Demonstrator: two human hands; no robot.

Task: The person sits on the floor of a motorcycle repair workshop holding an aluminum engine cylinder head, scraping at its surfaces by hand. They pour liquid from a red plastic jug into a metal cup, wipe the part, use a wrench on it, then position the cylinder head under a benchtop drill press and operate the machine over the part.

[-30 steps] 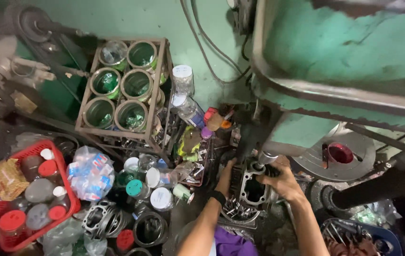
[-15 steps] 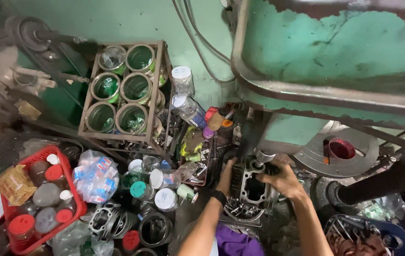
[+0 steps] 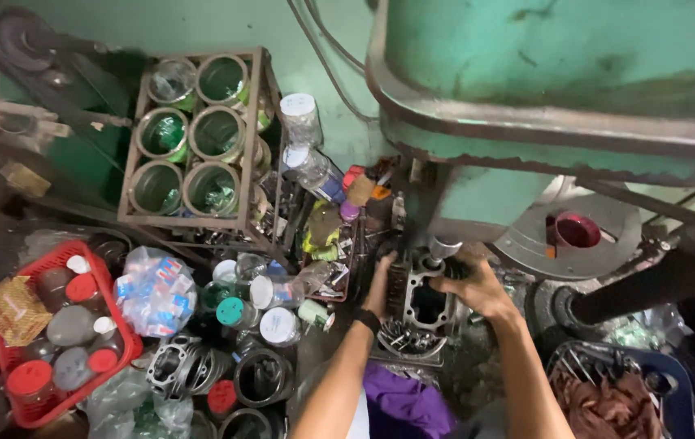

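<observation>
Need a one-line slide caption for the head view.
Both hands, left hand and right hand, grip a metal engine cylinder block beneath a green machine, amid cluttered jars.

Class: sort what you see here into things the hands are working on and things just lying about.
In hand:
left hand
right hand
metal engine block

Lying about:
red basket
rack of tins
purple cloth
plastic jars

Your left hand [image 3: 380, 284] hides one side of the metal cylinder block [image 3: 425, 301]. The bottom edge cuts off your forearms. The green machine [image 3: 559, 73] covers the block's top.
</observation>
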